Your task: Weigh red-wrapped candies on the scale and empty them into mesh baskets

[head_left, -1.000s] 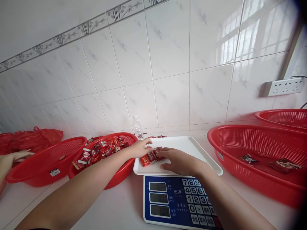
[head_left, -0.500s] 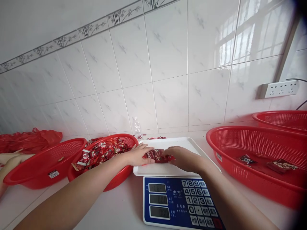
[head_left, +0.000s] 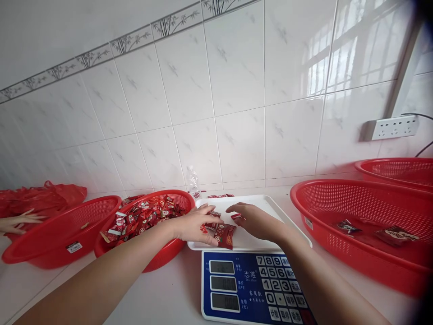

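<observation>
- The two hands are held apart from each other above the white tray, with red packets between and under them.
- The left hand is laid over the red packets at the tray's left part; its fingers are spread and the packets are touched by it, with the nearest packet lying at the tray's front edge.
- The right hand is curved over the middle of the tray; a small red-and-white packet is seen at its fingers, though whether it is gripped or merely touched cannot quite be told, being partly covered.
- A blue scale panel, with three displays and a keypad, is set just in front of the tray on the white bench.
- To the left of the tray, a red basket is heaped with small wrapped packets.
- Further left, another red basket is placed, and a small tan piece is held in it.
- Beyond that basket, a red plastic bag is reached by another person's hand.
- A clear bottle is stood upright behind the tray, near the tiled wall.
- To the right, a few dark red packets are contained in a large red basket.
</observation>
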Demonstrator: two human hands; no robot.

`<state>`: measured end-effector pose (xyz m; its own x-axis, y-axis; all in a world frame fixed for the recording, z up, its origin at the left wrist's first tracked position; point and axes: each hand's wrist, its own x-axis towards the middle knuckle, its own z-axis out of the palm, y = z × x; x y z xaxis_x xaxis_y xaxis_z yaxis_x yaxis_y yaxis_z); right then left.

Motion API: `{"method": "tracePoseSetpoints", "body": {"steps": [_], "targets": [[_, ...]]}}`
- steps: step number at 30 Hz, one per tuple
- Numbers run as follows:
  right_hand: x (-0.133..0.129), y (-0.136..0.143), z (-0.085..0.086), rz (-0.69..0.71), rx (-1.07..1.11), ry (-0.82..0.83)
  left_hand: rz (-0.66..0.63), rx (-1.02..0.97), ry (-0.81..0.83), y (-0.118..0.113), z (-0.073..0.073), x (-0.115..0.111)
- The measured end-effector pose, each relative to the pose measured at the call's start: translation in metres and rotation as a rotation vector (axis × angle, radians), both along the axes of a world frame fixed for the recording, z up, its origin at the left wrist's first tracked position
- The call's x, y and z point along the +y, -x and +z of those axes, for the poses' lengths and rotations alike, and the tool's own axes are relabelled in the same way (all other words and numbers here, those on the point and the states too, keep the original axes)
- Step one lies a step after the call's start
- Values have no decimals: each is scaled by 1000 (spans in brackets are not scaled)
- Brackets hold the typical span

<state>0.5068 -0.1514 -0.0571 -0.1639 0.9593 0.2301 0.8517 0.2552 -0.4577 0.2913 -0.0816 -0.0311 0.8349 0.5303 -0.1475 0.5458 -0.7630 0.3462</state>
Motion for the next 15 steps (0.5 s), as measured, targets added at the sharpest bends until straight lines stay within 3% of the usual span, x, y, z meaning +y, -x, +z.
{"method": "tracePoseSetpoints", "body": {"steps": [3,7,15], "targets": [[-6,2,5,26,-22,49,106,-110,-119,7,-1,2],[-13,2,10,-7,-89,140,282,-94,-333,12,-11,3],[-13,24,6,67,-33,-38,204,-200,-441,-5,-21,7]]}}
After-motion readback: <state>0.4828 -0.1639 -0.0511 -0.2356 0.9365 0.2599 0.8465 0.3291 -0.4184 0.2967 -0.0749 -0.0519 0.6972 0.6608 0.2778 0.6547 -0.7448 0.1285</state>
